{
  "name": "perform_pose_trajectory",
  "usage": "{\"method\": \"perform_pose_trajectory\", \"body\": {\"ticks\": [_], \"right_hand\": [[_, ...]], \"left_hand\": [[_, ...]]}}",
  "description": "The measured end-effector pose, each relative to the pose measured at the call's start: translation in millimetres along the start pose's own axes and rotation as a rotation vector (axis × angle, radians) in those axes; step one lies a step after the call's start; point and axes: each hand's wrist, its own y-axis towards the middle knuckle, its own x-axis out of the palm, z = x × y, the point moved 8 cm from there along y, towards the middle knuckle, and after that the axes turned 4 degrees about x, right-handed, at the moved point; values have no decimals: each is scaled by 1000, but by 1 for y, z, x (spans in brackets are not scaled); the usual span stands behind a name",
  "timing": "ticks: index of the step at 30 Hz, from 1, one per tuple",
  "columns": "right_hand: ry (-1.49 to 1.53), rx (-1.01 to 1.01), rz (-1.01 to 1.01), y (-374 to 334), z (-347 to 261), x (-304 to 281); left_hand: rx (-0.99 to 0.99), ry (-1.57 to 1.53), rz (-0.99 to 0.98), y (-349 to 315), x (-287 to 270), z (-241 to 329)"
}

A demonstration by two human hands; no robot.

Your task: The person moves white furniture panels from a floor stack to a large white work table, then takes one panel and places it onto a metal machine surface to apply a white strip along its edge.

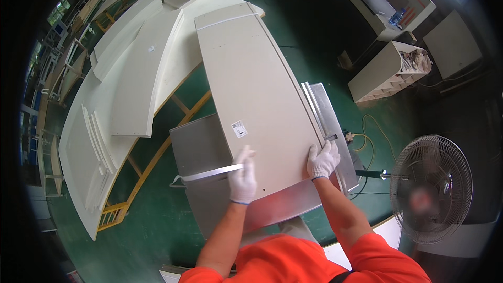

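Orange shirt cloth (293, 262) lay nearest the camera, across the bottom of the view. To the left stood a broad white table (76, 147) on a yellow frame (114, 216), bearing pale panels (139, 84). A grey metal bench (196, 144) carried the long beige panel (267, 110), whose near end stopped just short of the bench's near edge and whose far end reached beyond the far edge. Off the bench's right edge stood a caged fan (432, 188). Near that edge the white-gloved right hand (323, 161) touched the panel's right side, thumb apart from fingers; whether they gripped could not be told. Over the panel's near left corner was the left hand (242, 178), blurred, fingers pointing away. A white strap (209, 172) ran to it from the bench's left edge; whether the fingers held it could not be told. Beyond lay a small label (239, 129) on the panel.
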Motion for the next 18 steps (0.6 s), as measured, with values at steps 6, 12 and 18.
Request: {"method": "perform_pose_trajectory", "body": {"ticks": [6,12,18], "right_hand": [[151,-120,27,-1,5,-8],[479,-1028,-20,-72,-53,-108],[-2,-720,-152,61,27,-82]], "left_hand": [[379,870,-360,-32,164,-26],[442,1015,-342,-39,167,-50],[529,856,-273,-36,168,-24]]}}
